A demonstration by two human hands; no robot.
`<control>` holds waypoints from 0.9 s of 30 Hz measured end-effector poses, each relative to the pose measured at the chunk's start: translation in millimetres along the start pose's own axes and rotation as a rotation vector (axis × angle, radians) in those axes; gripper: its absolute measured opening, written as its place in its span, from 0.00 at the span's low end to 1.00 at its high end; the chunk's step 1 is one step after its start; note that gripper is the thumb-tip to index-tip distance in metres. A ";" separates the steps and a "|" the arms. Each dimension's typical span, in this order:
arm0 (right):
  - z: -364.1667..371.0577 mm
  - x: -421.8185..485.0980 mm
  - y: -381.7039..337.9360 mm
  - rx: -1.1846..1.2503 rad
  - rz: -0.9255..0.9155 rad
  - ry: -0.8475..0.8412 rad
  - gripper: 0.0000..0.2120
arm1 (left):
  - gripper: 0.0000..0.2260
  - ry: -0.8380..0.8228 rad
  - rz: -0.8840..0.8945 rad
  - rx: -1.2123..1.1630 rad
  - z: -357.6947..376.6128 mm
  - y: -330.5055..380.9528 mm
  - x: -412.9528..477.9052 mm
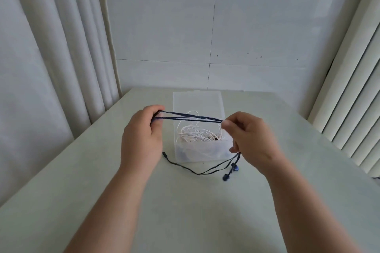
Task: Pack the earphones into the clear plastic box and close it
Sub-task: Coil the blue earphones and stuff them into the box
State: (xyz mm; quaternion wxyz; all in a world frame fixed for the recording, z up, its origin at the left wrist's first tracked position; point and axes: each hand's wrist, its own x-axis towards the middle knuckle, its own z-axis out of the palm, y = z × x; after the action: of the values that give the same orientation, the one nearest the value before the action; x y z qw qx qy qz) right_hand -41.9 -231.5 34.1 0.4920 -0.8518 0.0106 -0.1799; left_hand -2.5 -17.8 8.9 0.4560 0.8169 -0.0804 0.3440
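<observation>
Stretching the blue earphones (191, 117) taut above the open clear plastic box (205, 153), the left hand (141, 135) at nine o'clock and the right hand (250, 137) at three o'clock each gripped their looped ends.

The pale table (205, 211) carries a clear plastic box (202, 155), standing directly under the stretch of dark blue cable (193, 117) gripped between the left hand (141, 135) and the right hand (250, 139); its lid (197, 100) is open beyond both grips. The cable's slack run lies on the surface nearer than the box; its plug (164, 153) rests beside the heel of the left hand; the earbuds (226, 177) sit below the right grip, and whether they rest or hang cannot be told.
</observation>
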 end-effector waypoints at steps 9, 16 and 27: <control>3.2 -3.4 -5.1 0.051 -0.106 0.033 0.11 | 0.08 -0.143 -0.110 0.214 -3.2 11.7 -5.2; 14.8 -4.8 -5.7 0.067 -0.134 0.002 0.11 | 0.05 -0.477 -0.132 -0.069 15.2 20.0 -14.2; 15.8 -0.4 5.2 0.021 0.001 -0.106 0.09 | 0.11 -0.464 -0.442 -0.994 0.7 19.3 -0.8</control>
State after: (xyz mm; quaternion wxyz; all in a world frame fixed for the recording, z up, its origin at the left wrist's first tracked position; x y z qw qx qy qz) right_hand -36.5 -220.9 22.5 0.5006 -0.8550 -0.0171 -0.1343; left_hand -11.3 -29.5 21.4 0.8153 0.5567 -0.1574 -0.0259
